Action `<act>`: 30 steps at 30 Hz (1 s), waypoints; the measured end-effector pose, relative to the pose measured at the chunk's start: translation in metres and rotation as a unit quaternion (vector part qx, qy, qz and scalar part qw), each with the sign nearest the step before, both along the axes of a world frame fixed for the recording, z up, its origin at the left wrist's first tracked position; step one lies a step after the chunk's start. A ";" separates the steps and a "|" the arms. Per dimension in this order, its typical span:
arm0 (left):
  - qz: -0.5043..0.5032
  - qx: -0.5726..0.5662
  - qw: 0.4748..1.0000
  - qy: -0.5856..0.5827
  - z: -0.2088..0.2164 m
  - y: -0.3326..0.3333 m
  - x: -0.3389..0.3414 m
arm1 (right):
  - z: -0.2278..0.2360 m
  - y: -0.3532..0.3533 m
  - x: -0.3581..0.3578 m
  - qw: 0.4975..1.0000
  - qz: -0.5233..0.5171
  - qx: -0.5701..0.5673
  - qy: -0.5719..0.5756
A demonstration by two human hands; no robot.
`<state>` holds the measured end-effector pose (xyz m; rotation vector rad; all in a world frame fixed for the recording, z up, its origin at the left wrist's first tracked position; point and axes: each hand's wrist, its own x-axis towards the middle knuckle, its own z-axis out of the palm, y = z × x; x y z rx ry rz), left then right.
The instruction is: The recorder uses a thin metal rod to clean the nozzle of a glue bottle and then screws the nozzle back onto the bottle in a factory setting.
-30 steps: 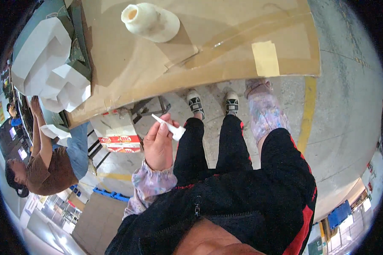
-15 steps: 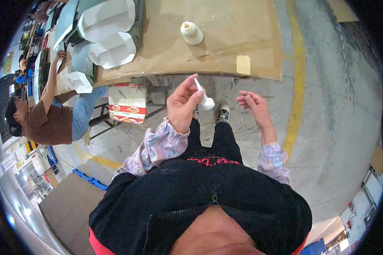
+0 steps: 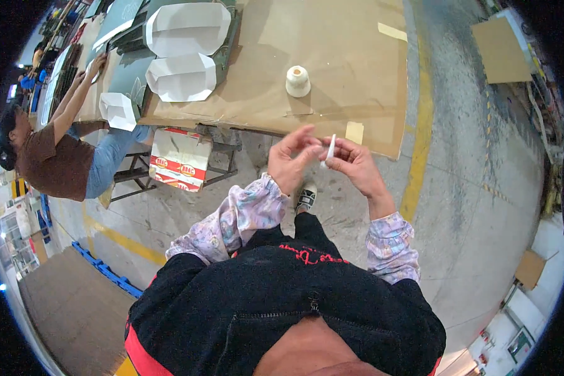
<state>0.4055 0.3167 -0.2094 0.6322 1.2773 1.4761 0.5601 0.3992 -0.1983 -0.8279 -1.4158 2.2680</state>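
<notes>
A white cone-shaped nozzle (image 3: 331, 150) stands pinched, tip up, between the thumb and fingers of my right hand (image 3: 359, 170). Just left of it is my left hand (image 3: 288, 161), fingers stretched and apart, with its thumb close to the nozzle's side. Whether that thumb touches it I cannot tell. Both hands are in front of the table's near edge. Beyond them on the table stands a cream-coloured bottle (image 3: 298, 86) with a bare, orange-tinted mouth.
Brown paper covers the table (image 3: 351, 69). White folded card trays (image 3: 188, 31) lie at its left, beside stacked green sheets (image 3: 124, 72). A person (image 3: 56, 160) in a brown top works at the far left. Below the table sits a red-and-white carton (image 3: 180, 160).
The nozzle has passed from my left hand to my right. My hands have come together, and the view has shifted a little.
</notes>
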 end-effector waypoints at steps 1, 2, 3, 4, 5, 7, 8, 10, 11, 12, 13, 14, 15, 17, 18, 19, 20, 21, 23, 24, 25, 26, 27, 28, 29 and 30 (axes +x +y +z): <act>0.041 -0.008 0.999 0.010 -0.013 0.007 -0.009 | -0.006 0.010 -0.002 0.999 -0.039 0.020 -0.021; 0.043 -0.005 0.999 0.003 -0.026 0.018 -0.023 | -0.013 0.021 -0.005 0.995 -0.079 0.040 -0.045; 0.068 0.004 0.983 0.170 -0.037 0.029 -0.039 | -0.017 0.033 -0.012 0.991 -0.120 0.036 -0.042; 0.091 0.011 0.939 0.333 -0.048 0.043 -0.052 | -0.018 0.047 -0.022 0.991 -0.117 0.041 -0.047; 0.100 0.009 0.939 0.328 -0.063 0.055 -0.064 | -0.019 0.059 -0.037 0.982 -0.166 0.085 -0.030; 0.073 -0.018 0.896 0.438 -0.087 0.076 -0.083 | -0.021 0.081 -0.067 0.970 -0.207 0.131 -0.013; 0.076 -0.017 0.899 0.430 -0.096 0.088 -0.084 | -0.025 0.093 -0.078 0.960 -0.228 0.160 0.003; 0.046 -0.008 0.887 0.459 -0.105 0.105 -0.084 | -0.034 0.114 -0.098 0.951 -0.243 0.190 0.022; 0.050 -0.010 0.889 0.455 -0.110 0.110 -0.082 | -0.041 0.121 -0.106 0.951 -0.242 0.189 0.035; 0.043 -0.001 0.901 0.431 -0.115 0.115 -0.079 | -0.048 0.127 -0.112 0.951 -0.241 0.187 0.048; 0.038 0.007 0.913 0.406 -0.120 0.119 -0.077 | -0.054 0.131 -0.116 0.952 -0.236 0.189 0.045; 0.040 0.005 0.915 0.402 -0.121 0.122 -0.075 | -0.059 0.135 -0.120 0.956 -0.229 0.179 0.040; 0.047 0.020 0.925 0.376 -0.123 0.124 -0.072 | -0.063 0.138 -0.123 0.960 -0.222 0.169 0.035; 0.060 0.032 0.936 0.346 -0.126 0.128 -0.071 | -0.068 0.140 -0.127 0.964 -0.204 0.171 0.024; 0.066 0.039 0.935 0.346 -0.128 0.129 -0.073 | -0.068 0.140 -0.130 0.966 -0.189 0.173 0.018; 0.073 0.047 0.934 0.347 -0.129 0.131 -0.075 | -0.069 0.140 -0.132 0.968 -0.183 0.172 0.015; 0.075 0.044 0.935 0.344 -0.127 0.132 -0.075 | -0.069 0.139 -0.133 0.971 -0.170 0.167 0.013; 0.069 0.043 0.939 0.335 -0.125 0.132 -0.074 | -0.069 0.139 -0.133 0.974 -0.156 0.162 0.011; 0.066 0.041 0.943 0.325 -0.124 0.131 -0.076 | -0.068 0.139 -0.133 0.976 -0.136 0.172 0.007; 0.066 0.045 0.944 0.320 -0.124 0.131 -0.078 | -0.066 0.138 -0.134 0.976 -0.118 0.183 0.005; 0.066 0.050 0.945 0.315 -0.124 0.131 -0.080 | -0.064 0.138 -0.135 0.976 -0.115 0.183 0.006; 0.067 0.048 0.946 0.314 -0.121 0.130 -0.082 | -0.059 0.137 -0.135 0.974 -0.104 0.199 -0.006; 0.052 0.053 0.949 0.306 -0.118 0.129 -0.084 | -0.054 0.136 -0.136 0.972 -0.092 0.216 -0.017; 0.038 0.057 0.952 0.299 -0.115 0.128 -0.087 | -0.049 0.135 -0.136 0.972 -0.092 0.216 -0.018; 0.039 0.057 0.952 0.299 -0.110 0.127 -0.090 | -0.044 0.134 -0.138 0.971 -0.078 0.225 -0.012; 0.022 0.060 0.953 0.297 -0.104 0.125 -0.094 | -0.038 0.134 -0.139 0.970 -0.065 0.235 -0.005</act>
